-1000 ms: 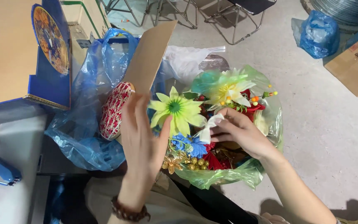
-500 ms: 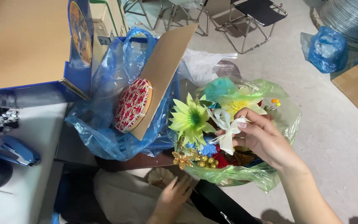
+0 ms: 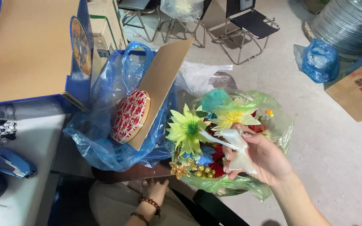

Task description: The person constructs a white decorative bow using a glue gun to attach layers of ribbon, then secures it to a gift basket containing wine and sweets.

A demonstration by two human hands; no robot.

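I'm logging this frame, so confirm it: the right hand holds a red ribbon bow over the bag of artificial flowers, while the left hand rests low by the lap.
Not quite. The ribbon bow in the right hand is white, not red, as the head view shows. The rest stands: it is held over the bag of artificial flowers, and the left hand rests low by the lap.

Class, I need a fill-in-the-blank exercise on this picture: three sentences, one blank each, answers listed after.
1. The right hand pinches a white ____ above the bouquet.
2. The left hand wears a beaded ____ at the wrist.
3. The round woven disc leans on cardboard inside a ____ plastic bag.

Answers: ribbon; bracelet; blue
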